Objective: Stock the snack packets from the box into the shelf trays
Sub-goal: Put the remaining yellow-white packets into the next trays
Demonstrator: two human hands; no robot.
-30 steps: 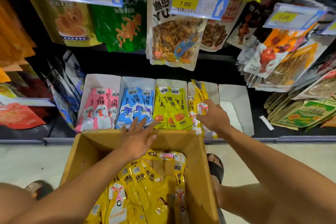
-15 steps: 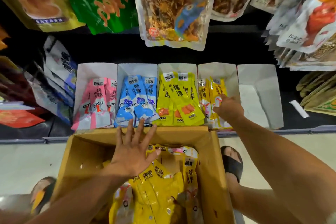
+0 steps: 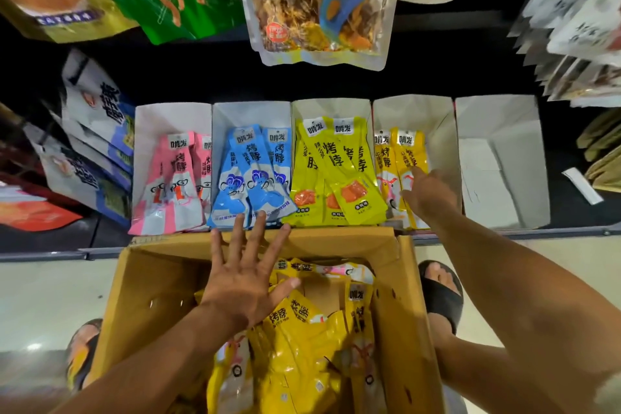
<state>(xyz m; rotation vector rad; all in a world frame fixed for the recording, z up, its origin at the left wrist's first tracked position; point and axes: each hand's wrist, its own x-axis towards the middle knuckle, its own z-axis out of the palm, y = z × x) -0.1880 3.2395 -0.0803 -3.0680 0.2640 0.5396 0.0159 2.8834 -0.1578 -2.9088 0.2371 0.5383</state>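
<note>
A cardboard box (image 3: 151,292) sits on the floor below the shelf, holding several golden-yellow snack packets (image 3: 295,339). My left hand (image 3: 247,282) hovers over the box with fingers spread flat, holding nothing. My right hand (image 3: 428,191) reaches into the fourth white tray (image 3: 443,124), its fingers resting on the golden-yellow packets (image 3: 403,158) standing there. Other trays hold pink packets (image 3: 174,178), blue packets (image 3: 252,175) and bright yellow packets (image 3: 332,171). The fifth tray (image 3: 500,158) at the right holds no packets.
Large hanging snack bags (image 3: 316,0) overhang the trays from above. More bags crowd the shelf at the left (image 3: 90,131) and right (image 3: 578,27). My sandalled foot (image 3: 440,289) stands beside the box on the pale floor.
The view has tilted down and closer. My right hand let its fingers stretch forward onto the packets in the fourth tray. My left hand spread wider over the box.
</note>
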